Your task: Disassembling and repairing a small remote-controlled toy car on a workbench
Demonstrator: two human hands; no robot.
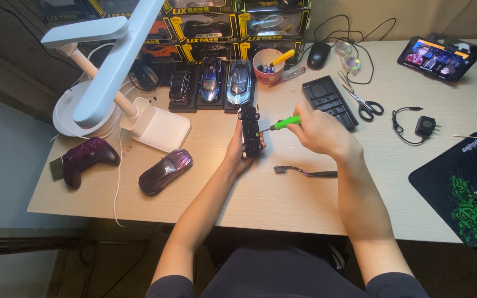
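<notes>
I sit at a pale wooden tabletop that runs wide before me, its front edge near my lap. A white desk lamp stands at my left on a square base and throws warm light over the wood. Behind it, stacked yellow-trimmed display boxes line the back edge against a beige wall. Left of the tabletop the floor lies grey-blue and dim.

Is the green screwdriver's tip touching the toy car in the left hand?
Touching: head view shows the green screwdriver tip meeting the upturned toy car with no gap.
</notes>
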